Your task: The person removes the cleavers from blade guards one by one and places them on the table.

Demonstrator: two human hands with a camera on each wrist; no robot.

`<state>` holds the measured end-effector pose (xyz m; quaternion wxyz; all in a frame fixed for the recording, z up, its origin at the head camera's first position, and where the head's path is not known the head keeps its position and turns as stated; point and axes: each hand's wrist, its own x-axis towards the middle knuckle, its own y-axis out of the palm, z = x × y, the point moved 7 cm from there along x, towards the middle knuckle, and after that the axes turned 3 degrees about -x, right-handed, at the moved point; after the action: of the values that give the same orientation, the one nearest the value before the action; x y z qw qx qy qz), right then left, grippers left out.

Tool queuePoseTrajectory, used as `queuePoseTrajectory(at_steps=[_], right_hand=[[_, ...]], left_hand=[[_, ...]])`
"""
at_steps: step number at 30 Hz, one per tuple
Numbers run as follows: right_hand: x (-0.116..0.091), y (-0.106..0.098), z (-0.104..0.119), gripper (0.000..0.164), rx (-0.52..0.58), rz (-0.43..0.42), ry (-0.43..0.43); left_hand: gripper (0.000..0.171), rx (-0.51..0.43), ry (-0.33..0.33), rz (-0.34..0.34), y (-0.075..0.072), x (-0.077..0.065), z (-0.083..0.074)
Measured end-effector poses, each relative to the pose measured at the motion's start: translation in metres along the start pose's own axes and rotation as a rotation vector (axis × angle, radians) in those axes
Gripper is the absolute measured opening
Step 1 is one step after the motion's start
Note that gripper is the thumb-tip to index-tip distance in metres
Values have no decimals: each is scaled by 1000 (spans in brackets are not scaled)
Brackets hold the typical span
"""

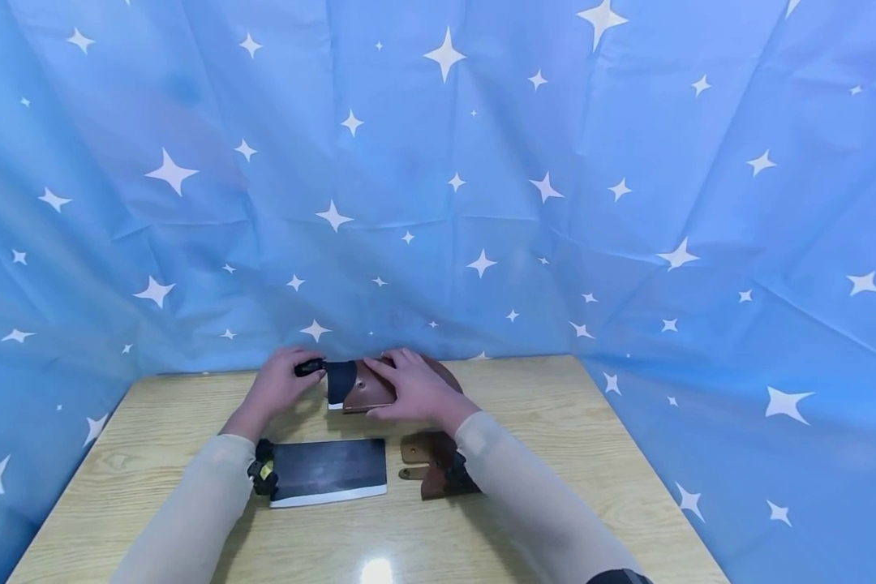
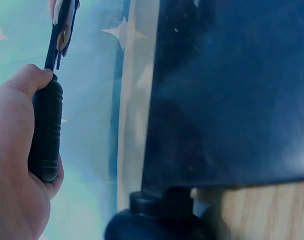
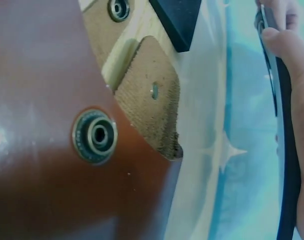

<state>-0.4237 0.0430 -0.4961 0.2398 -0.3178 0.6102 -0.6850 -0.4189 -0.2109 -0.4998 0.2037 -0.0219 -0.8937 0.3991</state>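
Note:
My left hand [image 1: 273, 388] grips the black handle [image 2: 46, 132] of a cleaver, its thumb lying near the blade end. That cleaver's dark blade [image 1: 341, 380] is partly covered by a brown leather sheath [image 1: 371, 391], raised near the table's far edge. My right hand [image 1: 418, 395] holds the sheath, with some fingers hidden behind it. Nearer to me, a second cleaver [image 1: 328, 469] with a broad dark blade and pale cutting edge lies under my left wrist. Beside it, a second brown leather sheath [image 1: 433, 487] with strap tabs lies partly hidden by my right forearm.
The wood-grain table [image 1: 555, 438] ends at a blue curtain [image 1: 438, 284] with white stars, close behind the hands. A metal snap [image 3: 95, 136] shows on the near sheath in the right wrist view.

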Motion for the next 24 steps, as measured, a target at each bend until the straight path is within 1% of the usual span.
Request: queuePoseTrajectory(at_steps=[4, 11, 19, 24], right_hand=[[-1, -5, -1, 102, -12, -11, -15], [-6, -13, 0, 104, -13, -23, -22], [-9, -19, -2, 104, -29, -65, -37], [-10, -22, -2, 105, -35, -72, -47]], left_hand=[[40, 1, 11, -19, -4, 1, -6], [41, 37, 31, -33, -6, 2, -15], [42, 22, 12, -32, -9, 1, -21], [42, 28, 22, -37, -10, 1, -24]])
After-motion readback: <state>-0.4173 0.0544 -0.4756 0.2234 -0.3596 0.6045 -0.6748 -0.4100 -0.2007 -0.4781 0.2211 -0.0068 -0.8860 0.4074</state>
